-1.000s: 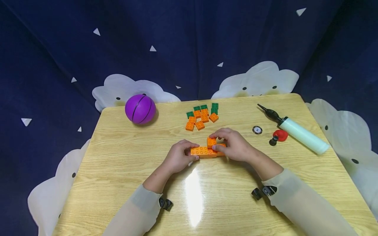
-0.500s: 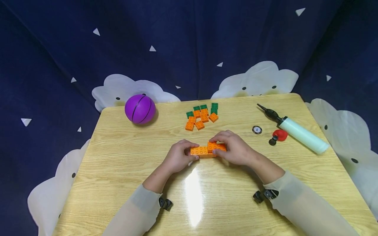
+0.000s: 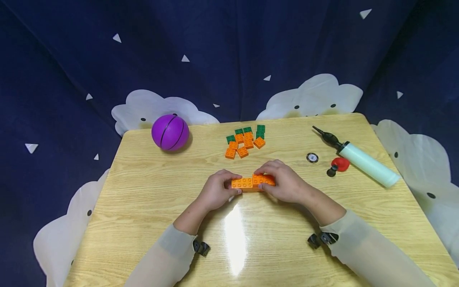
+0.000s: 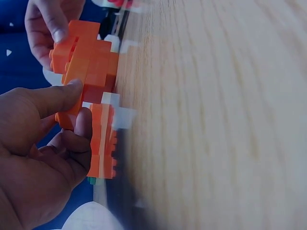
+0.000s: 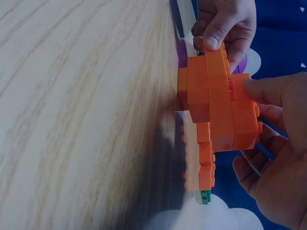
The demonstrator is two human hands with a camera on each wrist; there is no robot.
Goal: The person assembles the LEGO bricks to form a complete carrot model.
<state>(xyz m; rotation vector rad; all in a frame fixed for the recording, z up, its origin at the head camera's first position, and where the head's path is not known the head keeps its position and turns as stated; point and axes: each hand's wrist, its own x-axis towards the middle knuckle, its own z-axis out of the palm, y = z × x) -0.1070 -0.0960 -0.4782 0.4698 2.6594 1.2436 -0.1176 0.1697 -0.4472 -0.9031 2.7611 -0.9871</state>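
A stepped build of orange toy building bricks [image 3: 242, 183] stands between the hands, low over the table. At its left end, my left hand [image 3: 216, 190] pinches the long layer between thumb and fingers. On the right part, my right hand [image 3: 285, 181] grips the topmost orange bricks [image 5: 244, 125] from their sides. In the right wrist view, the right thumb presses on one upper brick, and a narrow slit shows between that brick and the long layer below. Beneath that layer, the build [image 4: 96, 72] narrows in steps toward the table. The right fingertips are partly hidden behind the bricks.
Loose orange bricks [image 3: 242, 152] and green bricks [image 3: 261, 128] lie beyond the hands. A purple ball [image 3: 170, 132] sits at the back left. To the right are a poker chip [image 3: 312, 158], a red item with a black knob [image 3: 340, 164] and a pale-green hand pump [image 3: 369, 164].
The right hand has lowered its orange brick onto the right part of the build, where it had stood higher. The left hand has stayed in place.
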